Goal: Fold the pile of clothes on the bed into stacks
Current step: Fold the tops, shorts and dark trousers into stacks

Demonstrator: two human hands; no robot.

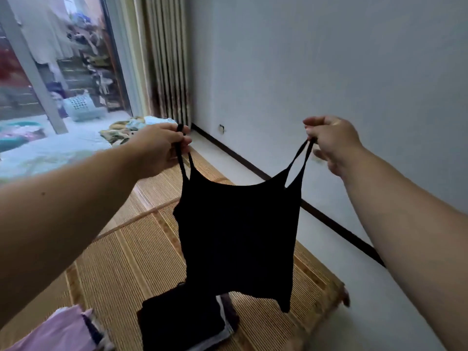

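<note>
A black camisole top hangs spread out in the air over the bed. My left hand pinches its left strap, and my right hand pinches its right strap, both held up at about the same height. Below the hanging hem lies a folded stack of dark clothes on the woven bamboo mat that covers the bed. A pink and purple heap of clothes lies at the lower left corner, cut off by the frame's edge.
A crumpled patterned blanket with pale cloth lies at the far end of the bed. Striped curtains hang by a glass door at the back left. A white wall and pale floor strip run along the bed's right side.
</note>
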